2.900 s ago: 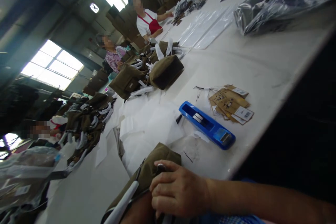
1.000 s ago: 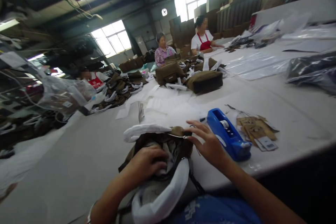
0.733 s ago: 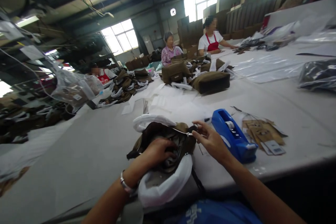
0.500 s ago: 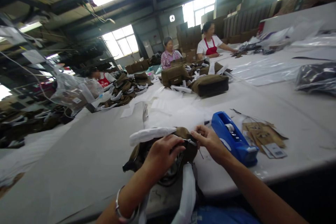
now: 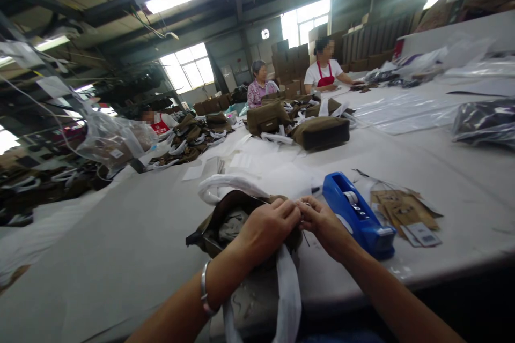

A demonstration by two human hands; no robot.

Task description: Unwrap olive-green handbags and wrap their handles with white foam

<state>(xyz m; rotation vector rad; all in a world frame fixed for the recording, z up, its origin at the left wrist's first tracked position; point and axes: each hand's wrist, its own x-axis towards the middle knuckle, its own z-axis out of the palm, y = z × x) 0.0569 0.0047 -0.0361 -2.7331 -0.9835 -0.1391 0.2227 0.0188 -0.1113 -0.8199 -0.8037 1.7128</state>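
An olive-brown bag [image 5: 207, 230] lies on the white table in front of me, its top gaping on the left with grey stuffing inside. White wrapping covers its handles; one arcs behind the bag, the other hangs toward me. My left hand [image 5: 270, 225] reaches across the bag, its fingers pinched at the bag's right end. My right hand [image 5: 317, 220] meets it there with closed fingertips. What the fingertips hold is too small and hidden to make out. A thin dark strand hangs below my right fingers.
A blue tape dispenser [image 5: 358, 217] stands right of my right hand, with brown paper tags [image 5: 404, 209] beyond it. Finished-looking brown bags [image 5: 322, 131] and white sheets [image 5: 265, 163] lie farther back. Several people sit or stand around the far tables.
My left hand has moved right, off the middle of the bag to meet my right hand. The bag's opening shows more widely, and the far handle stands in a higher loop.
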